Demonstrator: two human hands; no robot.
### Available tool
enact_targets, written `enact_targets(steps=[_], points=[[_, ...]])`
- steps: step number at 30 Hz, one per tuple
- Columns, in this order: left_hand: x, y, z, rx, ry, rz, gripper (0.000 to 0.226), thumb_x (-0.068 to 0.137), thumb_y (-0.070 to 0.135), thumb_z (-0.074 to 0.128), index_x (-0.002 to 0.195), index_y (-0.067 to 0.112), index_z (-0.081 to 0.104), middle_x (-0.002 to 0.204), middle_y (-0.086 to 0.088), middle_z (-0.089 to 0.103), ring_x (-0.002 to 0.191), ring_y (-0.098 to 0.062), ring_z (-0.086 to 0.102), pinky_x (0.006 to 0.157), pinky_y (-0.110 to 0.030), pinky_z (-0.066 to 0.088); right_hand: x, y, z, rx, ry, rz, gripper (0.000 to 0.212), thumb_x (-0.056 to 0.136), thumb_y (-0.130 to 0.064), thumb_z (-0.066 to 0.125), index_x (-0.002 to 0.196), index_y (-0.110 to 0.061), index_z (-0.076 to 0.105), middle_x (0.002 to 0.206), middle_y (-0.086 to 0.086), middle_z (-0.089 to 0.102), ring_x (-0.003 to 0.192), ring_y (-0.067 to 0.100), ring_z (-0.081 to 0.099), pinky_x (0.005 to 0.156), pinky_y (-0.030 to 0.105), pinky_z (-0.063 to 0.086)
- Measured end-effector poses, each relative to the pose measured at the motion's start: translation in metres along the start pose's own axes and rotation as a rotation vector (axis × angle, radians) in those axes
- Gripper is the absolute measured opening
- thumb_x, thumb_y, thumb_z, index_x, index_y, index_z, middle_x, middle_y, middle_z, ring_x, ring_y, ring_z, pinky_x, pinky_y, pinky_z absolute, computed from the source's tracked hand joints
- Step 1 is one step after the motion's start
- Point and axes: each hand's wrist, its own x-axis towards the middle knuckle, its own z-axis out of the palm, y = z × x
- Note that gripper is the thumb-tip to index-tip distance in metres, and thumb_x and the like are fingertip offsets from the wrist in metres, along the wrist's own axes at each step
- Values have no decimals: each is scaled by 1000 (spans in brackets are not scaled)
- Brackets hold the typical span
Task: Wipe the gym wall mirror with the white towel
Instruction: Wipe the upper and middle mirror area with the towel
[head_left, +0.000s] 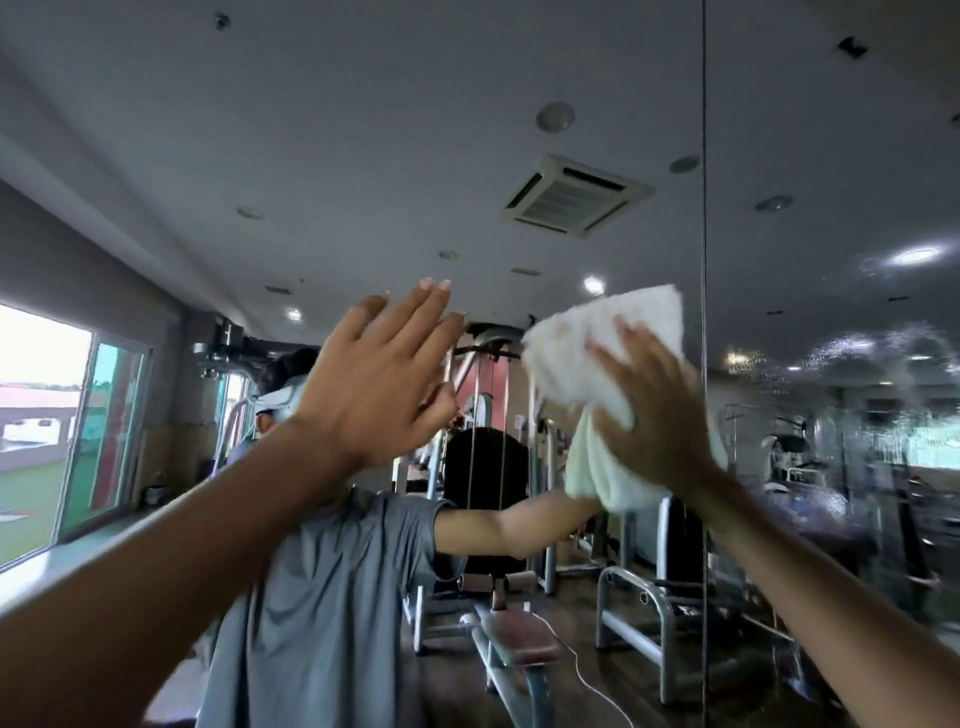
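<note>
Hands: both are raised in front of the gym wall mirror (363, 156). The left hand (374, 384) is released, fingers straight and close together, pointing up and to the right, holding nothing. Whether its palm touches the glass cannot be told.

The right hand (660, 415) lies with fingers spread on the white towel (613, 332) and presses it flat against the glass. It is motion-blurred, so the finer finger position is not clear. The towel is bunched under the palm. One corner stands above the fingertips and a loose fold hangs below the heel of the hand.

Edges: a vertical panel seam (704, 208) runs the full height of the mirror just right of the right hand, and the towel's upper right corner lies near it. Right of the seam, beyond the right hand, the glass carries wet streaks and droplets (857, 364). Between the two hands and left of the left hand, the glass looks clean.

Open room: bare glass extends well above both hands, showing the reflected ceiling and a ceiling vent (576, 195). Below the hands the mirror shows the person's grey shirt (322, 571), and between the hands a weight machine (483, 467). A reflected window (52, 415) sits far left of the left hand.
</note>
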Motion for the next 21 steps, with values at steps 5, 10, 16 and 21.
enact_targets(steps=[5,10,16,21], points=[[-20,-24,-3,69,-7,-59,67,97,50,32,150,11,44,160,-17,32,148,-32,31,117,-57,24,111,-45,-10,220,103,820,65,101,-49,35,159,-30,16,168,6,5,154,28,2,117,67,6],[-22,-26,-3,36,3,-260,77,96,52,30,152,0,33,162,-21,23,152,-32,19,122,-53,16,90,-122,3,66,122,227,67,97,-55,33,157,-28,25,167,7,13,154,26,10,116,58,10],[-53,-54,-17,61,-34,-129,74,98,51,30,153,2,35,162,-16,28,151,-27,27,120,-49,23,26,-55,-3,-9,65,-203,63,90,-43,45,151,-34,32,163,2,25,148,27,28,105,62,35],[-81,-85,-31,92,-53,-122,73,98,51,34,154,5,34,163,-12,27,152,-26,25,119,-52,26,114,-92,-8,143,97,632,65,97,-51,37,157,-27,26,167,8,12,153,29,10,114,69,13]])
